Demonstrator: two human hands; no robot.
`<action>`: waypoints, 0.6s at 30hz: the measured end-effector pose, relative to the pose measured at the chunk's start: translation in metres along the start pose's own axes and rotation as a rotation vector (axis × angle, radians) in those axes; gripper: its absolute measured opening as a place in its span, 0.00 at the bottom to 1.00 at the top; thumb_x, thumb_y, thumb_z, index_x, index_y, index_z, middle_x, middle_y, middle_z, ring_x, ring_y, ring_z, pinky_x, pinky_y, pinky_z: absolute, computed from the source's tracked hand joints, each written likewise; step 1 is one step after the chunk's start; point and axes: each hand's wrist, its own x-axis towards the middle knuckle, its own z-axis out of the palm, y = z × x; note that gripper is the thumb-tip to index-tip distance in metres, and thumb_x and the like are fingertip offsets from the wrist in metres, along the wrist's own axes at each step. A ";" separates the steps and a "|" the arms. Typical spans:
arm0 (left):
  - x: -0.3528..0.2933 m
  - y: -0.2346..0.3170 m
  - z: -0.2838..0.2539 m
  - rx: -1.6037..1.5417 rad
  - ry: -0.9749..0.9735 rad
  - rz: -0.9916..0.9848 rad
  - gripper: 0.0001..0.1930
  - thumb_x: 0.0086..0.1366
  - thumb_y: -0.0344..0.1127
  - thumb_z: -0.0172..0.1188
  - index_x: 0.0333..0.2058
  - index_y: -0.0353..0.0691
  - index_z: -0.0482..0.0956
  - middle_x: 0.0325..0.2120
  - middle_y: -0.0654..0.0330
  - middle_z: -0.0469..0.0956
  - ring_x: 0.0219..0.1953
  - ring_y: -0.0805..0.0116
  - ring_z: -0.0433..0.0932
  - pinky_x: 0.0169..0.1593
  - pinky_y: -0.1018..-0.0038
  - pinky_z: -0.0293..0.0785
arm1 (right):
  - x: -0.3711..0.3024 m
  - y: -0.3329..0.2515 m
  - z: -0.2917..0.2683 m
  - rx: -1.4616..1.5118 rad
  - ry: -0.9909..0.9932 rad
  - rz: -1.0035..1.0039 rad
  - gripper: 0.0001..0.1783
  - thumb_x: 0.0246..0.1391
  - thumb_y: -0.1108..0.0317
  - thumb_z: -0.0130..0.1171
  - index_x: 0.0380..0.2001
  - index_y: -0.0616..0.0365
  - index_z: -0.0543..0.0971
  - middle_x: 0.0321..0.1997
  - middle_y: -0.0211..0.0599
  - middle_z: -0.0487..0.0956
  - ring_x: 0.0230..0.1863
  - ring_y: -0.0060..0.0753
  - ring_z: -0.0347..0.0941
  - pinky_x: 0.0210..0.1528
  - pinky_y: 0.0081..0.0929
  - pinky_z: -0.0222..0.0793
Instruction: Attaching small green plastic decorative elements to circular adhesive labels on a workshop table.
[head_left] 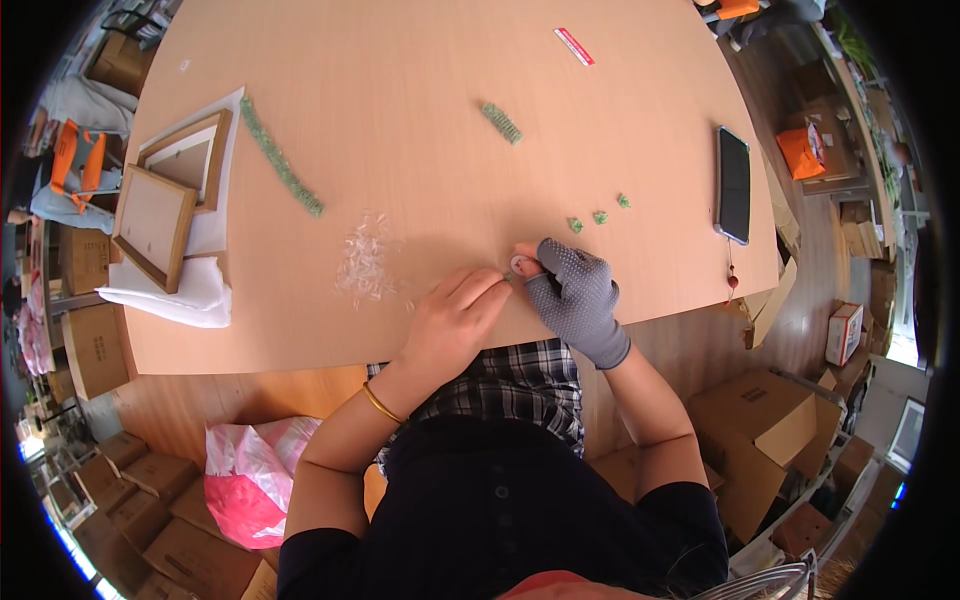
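Observation:
At the table's near edge my two hands meet, fingertips nearly touching. My left hand (458,315), bare, pinches a tiny green piece (508,278) whose kind is too small to make out. My right hand (578,295) wears a grey dotted glove with bare fingertips. Its fingers are closed on a small round white thing (517,264), partly hidden by the thumb. Left of my left hand lies a loose heap of small clear plastic pieces (365,262). Beyond my right hand sit three small green clusters (600,217).
A long green row (280,165) and a shorter one (501,123) lie farther back on the table (400,60). Wooden frames (157,225) rest on white sheets at the left. On the right is a black phone (733,185); a red-and-white strip (574,46) lies at the back.

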 end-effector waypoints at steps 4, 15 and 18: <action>-0.001 -0.001 0.000 -0.005 0.000 -0.002 0.12 0.55 0.23 0.63 0.40 0.33 0.80 0.43 0.55 0.79 0.46 0.56 0.81 0.48 0.64 0.81 | 0.000 0.001 0.002 0.022 0.007 -0.004 0.06 0.58 0.71 0.69 0.38 0.58 0.83 0.27 0.42 0.83 0.27 0.45 0.82 0.30 0.34 0.77; -0.001 -0.001 0.002 -0.011 0.009 0.000 0.13 0.54 0.23 0.63 0.40 0.33 0.80 0.43 0.55 0.79 0.46 0.56 0.81 0.48 0.64 0.81 | -0.001 0.002 0.002 0.042 0.002 0.029 0.06 0.57 0.71 0.69 0.37 0.58 0.83 0.27 0.42 0.83 0.27 0.45 0.83 0.30 0.33 0.78; -0.001 -0.001 0.000 -0.013 0.007 0.002 0.13 0.54 0.23 0.63 0.40 0.33 0.80 0.43 0.55 0.79 0.46 0.56 0.81 0.48 0.64 0.81 | 0.000 0.001 0.000 0.029 -0.005 0.020 0.06 0.57 0.71 0.69 0.37 0.58 0.83 0.27 0.42 0.83 0.28 0.45 0.83 0.31 0.34 0.78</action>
